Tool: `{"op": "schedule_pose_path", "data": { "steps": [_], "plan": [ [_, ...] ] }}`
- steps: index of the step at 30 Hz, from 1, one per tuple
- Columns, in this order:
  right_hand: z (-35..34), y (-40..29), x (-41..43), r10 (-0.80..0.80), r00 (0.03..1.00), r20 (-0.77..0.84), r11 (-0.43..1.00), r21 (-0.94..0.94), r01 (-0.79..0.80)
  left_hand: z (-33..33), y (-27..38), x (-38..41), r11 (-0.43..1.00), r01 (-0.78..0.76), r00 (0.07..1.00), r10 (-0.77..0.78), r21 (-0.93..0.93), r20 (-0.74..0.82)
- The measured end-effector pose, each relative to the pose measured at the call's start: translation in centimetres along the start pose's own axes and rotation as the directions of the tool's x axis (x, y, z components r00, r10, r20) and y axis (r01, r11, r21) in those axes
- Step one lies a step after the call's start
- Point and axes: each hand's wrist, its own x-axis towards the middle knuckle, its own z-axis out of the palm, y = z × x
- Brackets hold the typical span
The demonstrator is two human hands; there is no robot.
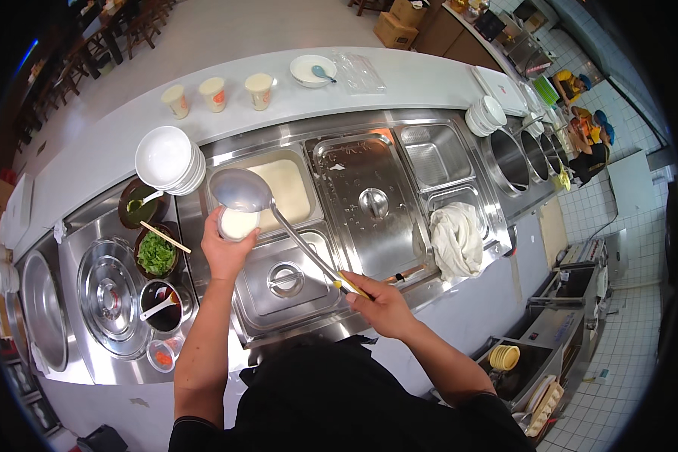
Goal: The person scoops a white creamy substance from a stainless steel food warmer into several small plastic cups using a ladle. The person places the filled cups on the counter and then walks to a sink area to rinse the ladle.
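Observation:
My left hand (230, 248) is closed around a cup (238, 224) with a white, milky content. In my right hand (381, 302) is the yellow-marked handle of a large metal ladle (242, 190). The ladle's bowl is tipped over the cup's rim; whether liquid is flowing I cannot tell. Just behind both lies a rectangular steel pan (314, 212) holding a pale, creamy liquid (285, 192). A lidded steel pan (285, 279) is below the cup, and a larger steel lid (374, 203) covers the well to the right.
Three filled cups (214, 95) stand on the white counter (361, 56), near a bowl (308, 70) with a spoon. Stacked white bowls (166, 158) sit left, above chopped greens (157, 252) and dark sauce (161, 311). A cloth (457, 240) lies right. People (590, 133) work far right.

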Motion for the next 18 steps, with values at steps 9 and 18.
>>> {"op": "schedule_pose_path", "data": {
  "steps": [9,18],
  "plan": [
    [-1.4,0.2,-1.1,0.244,0.94,0.24,0.791,0.511,-0.336,-1.5,2.2,-2.1,0.988,0.001,1.0,0.0,0.152,-0.006],
    [-1.7,1.4,-0.1,0.198,0.893,0.403,0.675,0.605,-0.423,-5.6,-0.5,-9.3,0.995,0.099,0.993,-0.097,0.033,-0.07]
  ]
}}
